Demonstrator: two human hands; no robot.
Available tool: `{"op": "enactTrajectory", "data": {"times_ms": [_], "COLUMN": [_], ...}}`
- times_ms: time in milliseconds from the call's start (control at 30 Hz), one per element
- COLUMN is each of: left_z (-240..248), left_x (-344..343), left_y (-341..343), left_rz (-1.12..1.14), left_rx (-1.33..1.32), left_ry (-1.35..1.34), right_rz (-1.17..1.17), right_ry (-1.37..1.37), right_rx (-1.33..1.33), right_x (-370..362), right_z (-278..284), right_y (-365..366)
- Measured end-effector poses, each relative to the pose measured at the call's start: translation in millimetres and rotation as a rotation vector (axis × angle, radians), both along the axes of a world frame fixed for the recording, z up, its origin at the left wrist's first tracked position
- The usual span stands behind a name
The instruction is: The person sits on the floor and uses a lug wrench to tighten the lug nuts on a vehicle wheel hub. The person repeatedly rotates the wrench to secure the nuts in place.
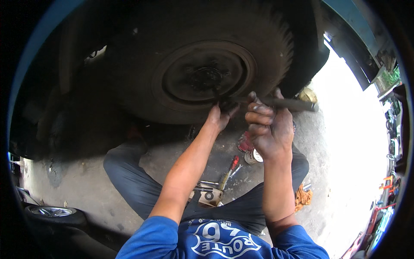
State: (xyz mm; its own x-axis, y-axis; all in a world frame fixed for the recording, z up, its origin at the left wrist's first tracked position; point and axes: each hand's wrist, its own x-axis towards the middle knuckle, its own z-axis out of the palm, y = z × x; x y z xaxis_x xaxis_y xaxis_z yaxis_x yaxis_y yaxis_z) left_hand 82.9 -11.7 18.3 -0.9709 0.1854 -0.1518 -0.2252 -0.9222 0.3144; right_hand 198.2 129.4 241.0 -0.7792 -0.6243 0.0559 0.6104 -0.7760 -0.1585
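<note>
A large dark tyre on a wheel (207, 71) hangs in shadow in front of me, its hub in the middle. My left hand (222, 115) is raised to the lower rim, its darkened fingers curled around something I cannot make out in the shadow. Slightly to the right, my right hand (269, 127) is closed around a long dark bar-like tool (295, 104), whose thick round end sticks out to the right. Toward the wheel the bar is lost in darkness, so whether it meets the hub is hidden. Both hands look grimy.
Between my legs lie a red-handled tool (234, 163), a cardboard piece (210, 197) and a round tin (253, 156) near a red cloth (245, 141). An orange rag (303, 198) is beside my right leg. Another wheel (54, 212) lies at left; clutter lines the right edge.
</note>
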Motion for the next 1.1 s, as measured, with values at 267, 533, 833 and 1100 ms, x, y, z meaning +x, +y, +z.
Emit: {"op": "enactTrajectory", "data": {"times_ms": [267, 533, 833, 1100], "left_z": [29.0, 32.1, 8.1, 8.9], "left_x": [-32.9, -43.6, -16.3, -9.7], "left_y": [19.6, 25.3, 4.9, -15.7], "left_rz": [0.184, 0.246, 0.133, 0.101], "left_rx": [0.103, -0.014, -0.361, -1.205], "left_ry": [-0.165, -0.292, -0.135, -0.044], "right_rz": [-1.460, -1.055, -0.087, 0.050], "right_ry": [0.417, 0.902, 0.973, 1.074], "right_rx": [1.064, 2.020, 2.619, 2.543], "right_x": [-39.3, -34.2, -104.7, -122.9], "right_z": [-9.5, 17.3, -189.8, -396.3], "right_y": [100.4, 159.3, 212.1, 110.5]}}
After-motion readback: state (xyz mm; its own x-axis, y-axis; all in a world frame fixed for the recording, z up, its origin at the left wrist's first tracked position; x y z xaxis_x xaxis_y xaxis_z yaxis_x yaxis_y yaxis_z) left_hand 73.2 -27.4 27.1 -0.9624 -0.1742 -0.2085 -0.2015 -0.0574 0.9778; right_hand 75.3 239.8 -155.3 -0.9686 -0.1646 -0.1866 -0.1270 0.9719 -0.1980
